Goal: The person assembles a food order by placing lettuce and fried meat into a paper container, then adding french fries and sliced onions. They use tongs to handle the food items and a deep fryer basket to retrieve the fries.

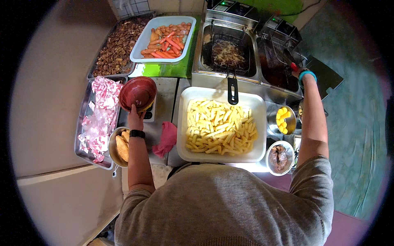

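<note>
My left hand (134, 117) grips the near rim of a dark red bowl (138, 98). The bowl is tilted so its inside shows, with only a few small light specks in it. Below it, part of a scale-like device (150, 112) peeks out. My right hand (301, 74), with a teal band at the wrist, is closed around a tool with a red grip (294, 67), probably tongs. Its dark far end reaches over the right fryer vat (279, 76) of dark oil. In the left vat, a black-handled basket (232, 90) sits with food frying in bubbling oil (227, 53).
A white tub (264, 123) of pale fries stands in front of me. Trays of raw meat (98, 123), browned meat (117, 47) and sausages (166, 43) lie left. Bowls with yellow pieces (283, 119) and dark meat (279, 158) sit right, beside a pink cloth (166, 139) farther left.
</note>
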`<state>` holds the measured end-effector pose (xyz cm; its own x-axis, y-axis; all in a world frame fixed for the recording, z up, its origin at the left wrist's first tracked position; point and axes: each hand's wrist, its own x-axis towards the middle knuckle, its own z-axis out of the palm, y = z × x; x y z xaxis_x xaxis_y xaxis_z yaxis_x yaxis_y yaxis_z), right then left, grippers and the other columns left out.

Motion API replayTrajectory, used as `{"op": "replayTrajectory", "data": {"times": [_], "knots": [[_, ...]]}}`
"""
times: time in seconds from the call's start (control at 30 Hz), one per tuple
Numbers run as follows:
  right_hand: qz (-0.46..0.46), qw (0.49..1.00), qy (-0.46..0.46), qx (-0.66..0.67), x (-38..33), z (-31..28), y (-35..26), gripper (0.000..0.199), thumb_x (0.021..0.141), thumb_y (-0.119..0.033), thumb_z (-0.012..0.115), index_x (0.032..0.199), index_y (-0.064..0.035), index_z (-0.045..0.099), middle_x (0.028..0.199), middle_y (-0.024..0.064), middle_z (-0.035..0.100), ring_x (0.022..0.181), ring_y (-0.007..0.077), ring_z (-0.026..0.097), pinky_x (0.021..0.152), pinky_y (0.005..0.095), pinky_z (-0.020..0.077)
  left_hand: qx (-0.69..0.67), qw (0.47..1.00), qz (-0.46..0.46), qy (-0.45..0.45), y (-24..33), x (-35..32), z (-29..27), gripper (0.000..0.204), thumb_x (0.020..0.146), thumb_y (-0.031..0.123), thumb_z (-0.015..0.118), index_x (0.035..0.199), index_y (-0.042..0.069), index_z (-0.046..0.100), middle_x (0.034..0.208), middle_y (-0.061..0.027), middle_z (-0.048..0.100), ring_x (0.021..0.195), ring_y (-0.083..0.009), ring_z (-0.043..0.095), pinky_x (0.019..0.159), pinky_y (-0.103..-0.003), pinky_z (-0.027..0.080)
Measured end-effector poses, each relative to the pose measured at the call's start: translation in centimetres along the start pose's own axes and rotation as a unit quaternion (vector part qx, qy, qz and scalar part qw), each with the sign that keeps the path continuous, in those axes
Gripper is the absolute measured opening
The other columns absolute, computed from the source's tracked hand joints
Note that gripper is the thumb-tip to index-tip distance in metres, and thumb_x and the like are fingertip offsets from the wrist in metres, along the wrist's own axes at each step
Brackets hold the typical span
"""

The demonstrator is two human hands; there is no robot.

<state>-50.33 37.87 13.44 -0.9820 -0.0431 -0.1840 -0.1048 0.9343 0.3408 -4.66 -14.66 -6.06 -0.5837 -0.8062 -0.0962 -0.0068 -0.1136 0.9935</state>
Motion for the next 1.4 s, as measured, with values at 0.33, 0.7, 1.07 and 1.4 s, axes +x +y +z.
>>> {"op": "replayTrajectory", "data": {"times": [0.33, 0.7, 1.07, 1.4], "knots": [[-0.058, 0.972, 0.202, 0.106, -12.0, -8.0, -0.2, 0.029, 0.077, -0.03, 0.056, 0.09, -0.0056, 0.061, 0.081, 0.0176, 0.061, 0.077, 0.0314, 0.058, 0.069, 0.0369, 0.0448, -0.145, 0.983, -0.102, 0.044, 0.4, -6.8, 0.0, 0.04, 0.086, 0.027, 0.045, 0.118, 0.004, 0.037, 0.107, -0.0075, 0.044, 0.098, -0.0168, 0.045, 0.082, -0.03, 0.039], [-0.184, 0.978, 0.041, 0.086, -7.8, 1.4, -16.4, 0.035, 0.073, -0.034, 0.054, 0.084, -0.0016, 0.062, 0.085, 0.022, 0.058, 0.084, 0.0353, 0.056, 0.073, 0.041, 0.0455, 0.411, 0.871, 0.248, -0.11, -5.3, -13.0, 4.5, 0.035, 0.078, 0.014, 0.048, 0.111, 0.0, 0.046, 0.112, -0.0184, 0.045, 0.102, -0.0344, 0.043, 0.089, -0.04, 0.034], [-0.183, 0.954, -0.124, 0.201, -10.4, -6.2, -13.8, 0.023, 0.076, -0.024, 0.057, 0.081, -0.0025, 0.062, 0.056, 0.0047, 0.057, 0.043, 0.0111, 0.048, 0.038, 0.0266, 0.0365, 0.49, 0.813, 0.294, -0.109, -5.6, -13.8, 4.4, 0.033, 0.077, 0.019, 0.048, 0.107, 0.004, 0.049, 0.107, -0.0127, 0.047, 0.099, -0.0334, 0.043, 0.085, -0.043, 0.035], [-0.264, 0.962, -0.036, 0.067, -7.0, -1.8, -16.2, 0.03, 0.072, -0.027, 0.058, 0.09, -0.0026, 0.06, 0.076, 0.016, 0.061, 0.065, 0.0262, 0.059, 0.059, 0.0343, 0.0459, 0.498, 0.808, 0.288, -0.129, -5.2, -13.6, 4.6, 0.033, 0.079, 0.02, 0.047, 0.107, 0.004, 0.049, 0.107, -0.0115, 0.048, 0.098, -0.0309, 0.045, 0.085, -0.042, 0.035]]}}
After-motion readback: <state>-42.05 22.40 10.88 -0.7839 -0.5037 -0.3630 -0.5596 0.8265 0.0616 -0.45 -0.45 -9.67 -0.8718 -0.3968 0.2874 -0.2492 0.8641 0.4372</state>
